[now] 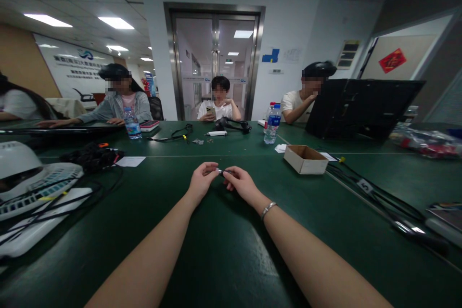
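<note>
In the head view, a small dark piece with a silvery end [220, 172] is held between my hands just above the green table [216, 236]; its exact kind is too small to make out. My left hand [202, 180] pinches the silvery end between thumb and fingers. From the other side, my right hand [242, 184] grips the dark end, its remaining fingers curled below. A silver bracelet [268, 209] circles my right wrist. Beyond the hands, several tiny metallic bits [198, 141] lie on the table.
An open cardboard box [305, 164] stands to the right, with black cables [371, 187] beyond it. Bottles [273, 125] and a black monitor [361, 108] stand farther back. On the left are a white helmet [18, 163] and tangled cables [92, 156]. Several people sit around the table.
</note>
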Demonstrator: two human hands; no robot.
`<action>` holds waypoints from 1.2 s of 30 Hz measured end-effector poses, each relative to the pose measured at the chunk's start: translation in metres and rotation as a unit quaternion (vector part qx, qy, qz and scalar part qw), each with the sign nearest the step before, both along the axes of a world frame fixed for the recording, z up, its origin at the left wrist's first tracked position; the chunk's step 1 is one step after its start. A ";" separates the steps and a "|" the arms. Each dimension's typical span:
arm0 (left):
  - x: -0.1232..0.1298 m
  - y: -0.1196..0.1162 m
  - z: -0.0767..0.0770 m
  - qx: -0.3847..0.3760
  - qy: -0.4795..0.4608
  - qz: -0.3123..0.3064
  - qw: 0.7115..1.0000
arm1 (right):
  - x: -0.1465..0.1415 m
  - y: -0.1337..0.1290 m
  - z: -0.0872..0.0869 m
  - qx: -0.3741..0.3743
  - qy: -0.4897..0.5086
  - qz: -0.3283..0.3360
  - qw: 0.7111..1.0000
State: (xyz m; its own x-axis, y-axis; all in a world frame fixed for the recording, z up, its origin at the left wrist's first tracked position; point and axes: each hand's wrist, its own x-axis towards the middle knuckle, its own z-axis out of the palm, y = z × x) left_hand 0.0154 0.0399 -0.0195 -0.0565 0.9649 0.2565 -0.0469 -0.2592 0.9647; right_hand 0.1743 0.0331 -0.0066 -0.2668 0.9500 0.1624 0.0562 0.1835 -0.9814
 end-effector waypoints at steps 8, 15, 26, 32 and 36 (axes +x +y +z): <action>0.001 -0.002 0.004 -0.030 -0.045 -0.006 0.999 | -0.001 0.001 -0.002 -0.002 -0.009 -0.003 1.000; 0.000 -0.001 0.003 -0.036 -0.064 -0.015 0.997 | -0.001 0.002 -0.003 0.000 0.001 0.000 1.000; 0.002 0.001 0.008 -0.130 -0.055 -0.025 0.990 | 0.000 0.000 -0.001 -0.002 -0.003 -0.004 1.000; -0.001 0.007 -0.001 -0.112 0.018 -0.014 0.993 | 0.000 0.000 -0.001 0.006 -0.007 -0.005 1.000; -0.001 0.007 -0.003 -0.099 0.001 -0.018 0.995 | 0.000 0.000 -0.001 0.009 -0.012 -0.007 1.000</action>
